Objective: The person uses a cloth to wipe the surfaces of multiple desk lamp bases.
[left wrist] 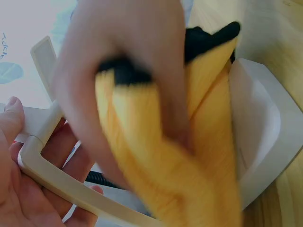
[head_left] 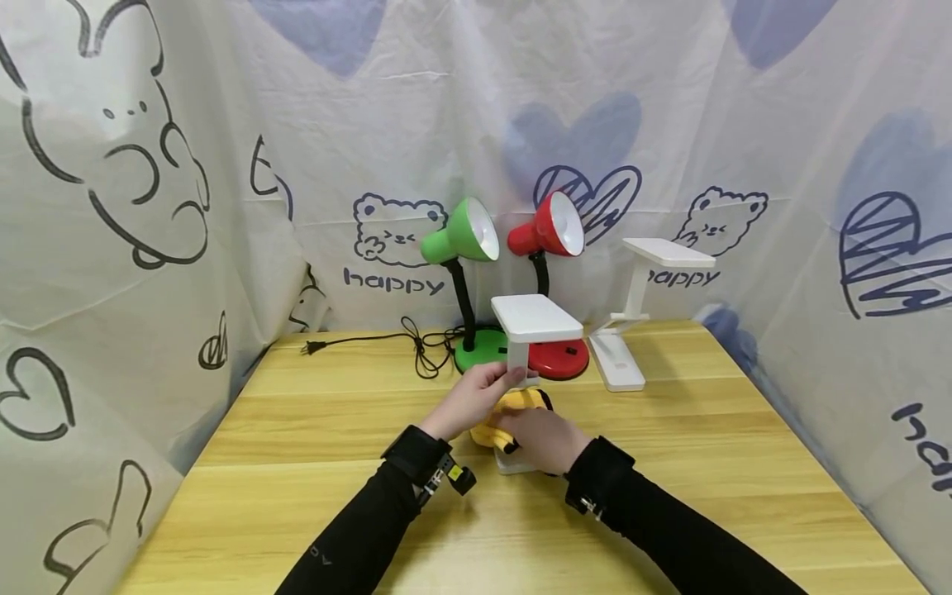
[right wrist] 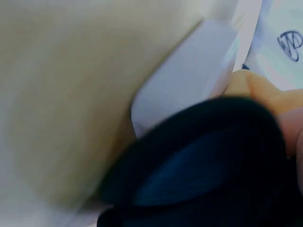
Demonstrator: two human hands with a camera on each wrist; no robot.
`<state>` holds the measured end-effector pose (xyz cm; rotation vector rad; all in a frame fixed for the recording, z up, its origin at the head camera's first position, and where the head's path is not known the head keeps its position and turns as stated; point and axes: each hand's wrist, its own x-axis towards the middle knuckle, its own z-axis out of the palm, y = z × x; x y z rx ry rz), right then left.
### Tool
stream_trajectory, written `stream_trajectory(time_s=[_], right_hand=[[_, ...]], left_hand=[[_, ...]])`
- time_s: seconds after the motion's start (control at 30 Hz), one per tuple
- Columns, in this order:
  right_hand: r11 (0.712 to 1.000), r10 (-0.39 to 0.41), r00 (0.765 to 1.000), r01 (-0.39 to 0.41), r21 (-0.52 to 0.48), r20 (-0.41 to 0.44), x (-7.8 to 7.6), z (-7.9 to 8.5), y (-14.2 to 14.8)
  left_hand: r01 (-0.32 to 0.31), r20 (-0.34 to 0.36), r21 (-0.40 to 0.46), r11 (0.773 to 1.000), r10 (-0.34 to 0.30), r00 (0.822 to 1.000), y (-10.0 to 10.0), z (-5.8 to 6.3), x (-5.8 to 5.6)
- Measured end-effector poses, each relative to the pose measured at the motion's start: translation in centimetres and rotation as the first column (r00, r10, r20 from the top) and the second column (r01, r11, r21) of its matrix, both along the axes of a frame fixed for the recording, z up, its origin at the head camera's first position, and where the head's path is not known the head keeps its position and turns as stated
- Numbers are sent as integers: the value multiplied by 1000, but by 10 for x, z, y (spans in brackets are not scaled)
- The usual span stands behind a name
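Note:
A white desk lamp point(head_left: 537, 318) stands in front of me, its flat rectangular head raised. My left hand point(head_left: 470, 402) holds its upright arm below the head; in the left wrist view the thumb and fingers lie around the white arm joint. My right hand point(head_left: 548, 438) grips a yellow cloth point(left wrist: 210, 113) with black edging, bunched over the lower part of the lamp. Beside the cloth, the lamp's white base point(left wrist: 265, 109) shows on the table. The right wrist view is blurred, with the base point(right wrist: 184, 78) and some yellow cloth point(right wrist: 258, 90) visible.
Behind stand a green lamp point(head_left: 464, 235) and a red lamp point(head_left: 550, 227), with a black cord and plug point(head_left: 316, 347) to the left. Another white lamp point(head_left: 625, 364) is at the back right. Printed curtains point(head_left: 416, 107) enclose the wooden table point(head_left: 335, 430).

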<state>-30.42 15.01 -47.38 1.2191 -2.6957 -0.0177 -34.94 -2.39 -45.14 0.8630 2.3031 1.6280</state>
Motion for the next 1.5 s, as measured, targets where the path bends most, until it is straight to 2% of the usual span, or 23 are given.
stream_trajectory(time_s=[0.13,0.37,0.5,0.63,0.8,1.03,1.2,1.27,1.4,1.5], right_hand=[[999,30,998,-31,18,50,24,4,4],[996,-45,973,26,85,225,63,13,10],[997,-57,979,44,69,196,70,8,11],[999,-37,998,35,25,60,62,-1,8],[1000,-11,999,11,-7,-49,46,-6,1],[1000,-20,997,18,-23,-76,20,-4,-6],[995,-92,994,90,-40,-63,-4,-8,-12],[992,-122,987,119,-27,-106,-12,-10,-13],[991,-135,973,137,-7,-188,-18,-10,-14],[991,-134,979,134,-6,-153,-17,-9,-14]], left_hand=[[2,-17,3,1000,-2,1000,0,0,-1],[0,-42,-7,1000,0,999,0,-1,-1],[-9,-52,-8,1000,9,999,1,-2,-1],[-10,-50,-6,1000,9,999,0,-2,-1],[2,-29,2,1000,-2,1000,1,-2,-1],[4,-9,2,1000,-4,1000,1,0,1],[4,1,1,1000,-4,1000,0,1,1],[5,9,6,1000,-5,1000,0,2,2],[8,27,14,1000,-9,1000,-1,3,2],[7,29,15,1000,-7,1000,-1,3,2]])
